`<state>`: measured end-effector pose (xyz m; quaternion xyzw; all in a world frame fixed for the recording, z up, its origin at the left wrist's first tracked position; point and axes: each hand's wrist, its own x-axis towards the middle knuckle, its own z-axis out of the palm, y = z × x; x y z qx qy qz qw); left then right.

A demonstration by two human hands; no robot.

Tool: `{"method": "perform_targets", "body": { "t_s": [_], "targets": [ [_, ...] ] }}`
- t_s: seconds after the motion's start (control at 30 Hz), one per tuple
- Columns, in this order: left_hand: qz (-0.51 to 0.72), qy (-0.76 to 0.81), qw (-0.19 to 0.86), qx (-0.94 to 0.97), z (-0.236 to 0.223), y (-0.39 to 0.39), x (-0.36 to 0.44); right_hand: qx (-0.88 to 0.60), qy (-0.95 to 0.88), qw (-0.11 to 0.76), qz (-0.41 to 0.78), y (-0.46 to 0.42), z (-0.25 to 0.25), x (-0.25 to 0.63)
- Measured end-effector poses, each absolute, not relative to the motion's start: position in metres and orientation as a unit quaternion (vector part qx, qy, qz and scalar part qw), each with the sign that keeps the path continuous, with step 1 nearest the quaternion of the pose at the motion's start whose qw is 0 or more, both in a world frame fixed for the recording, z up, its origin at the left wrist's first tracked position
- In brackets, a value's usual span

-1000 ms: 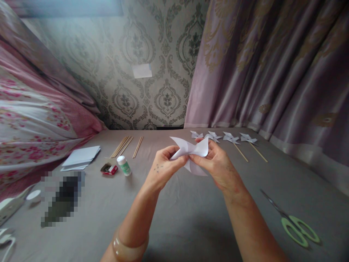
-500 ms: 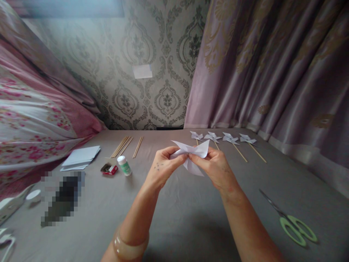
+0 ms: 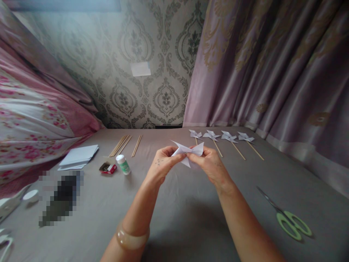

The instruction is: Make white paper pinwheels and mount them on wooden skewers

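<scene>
A white paper pinwheel (image 3: 188, 149) is held up above the grey cloth, its pointed blades sticking out between my hands. My left hand (image 3: 165, 163) pinches its left side, the thumb pressed near the middle. On the other side my right hand (image 3: 211, 163) grips the paper, its thumb tip almost meeting the left thumb at the centre. The fingers behind the paper are partly hidden. Beyond my hands, several finished pinwheels on sticks (image 3: 229, 137) lie in a row at the back right.
Scissors with green handles (image 3: 293, 225) lie at the right. To the left are a white-and-green bottle (image 3: 123, 165), a small red box (image 3: 107, 168) of dark bits, wooden sticks (image 3: 119, 146), stacked white paper (image 3: 79, 157), a white round lid (image 3: 31, 196) and a power strip (image 3: 11, 206).
The pinwheel has turned and tilted a little between my fingers, and its lower blade shows less. Both hands keep their hold, the right drawn slightly inward. The view has shifted slightly.
</scene>
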<state>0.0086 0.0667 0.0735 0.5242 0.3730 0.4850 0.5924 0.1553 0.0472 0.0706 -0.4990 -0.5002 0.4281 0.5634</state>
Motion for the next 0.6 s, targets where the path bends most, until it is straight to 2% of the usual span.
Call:
{"method": "perform_targets", "body": {
  "t_s": [0.6],
  "targets": [
    [0.470,0.347,0.610,0.536,0.0640,0.0739,0.0037,-0.499,-0.451,0.555,0.489,0.0492,0.0720,0.1555]
  ]
}}
